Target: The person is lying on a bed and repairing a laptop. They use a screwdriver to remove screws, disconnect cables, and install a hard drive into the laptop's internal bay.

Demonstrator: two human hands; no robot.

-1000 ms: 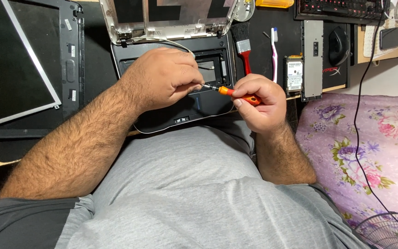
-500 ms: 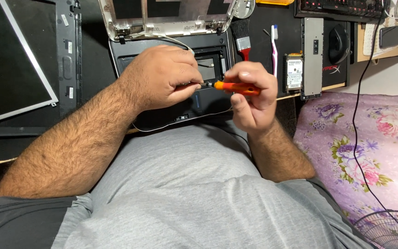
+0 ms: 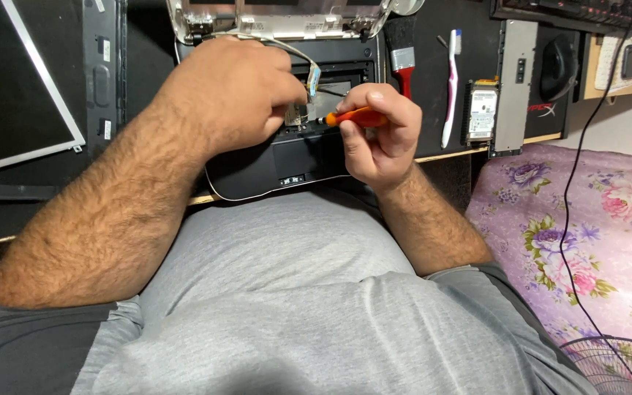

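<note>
A black laptop base (image 3: 257,168) lies open on the dark desk, its silver lid frame (image 3: 279,22) at the far edge. My right hand (image 3: 378,135) is closed around an orange-handled screwdriver (image 3: 356,117), whose tip points left into the base. My left hand (image 3: 232,91) rests over the base's middle, fingertips pinching a small part (image 3: 295,113) at the screwdriver tip. A flat ribbon cable (image 3: 310,73) runs from the lid hinge down to that spot. What the tip touches is hidden by my fingers.
A bare screen panel (image 3: 16,88) lies at the left. Right of the laptop are a red-handled brush (image 3: 402,51), a white toothbrush (image 3: 451,88), a hard drive (image 3: 482,111) and a black mouse (image 3: 559,66). A floral purple cloth (image 3: 579,234) and a fan grille (image 3: 616,366) sit at the lower right.
My right hand has lifted and turned the screwdriver level, moving slightly left toward the laptop's middle. My left hand stays on the base, fingers drawn tighter at the tip.
</note>
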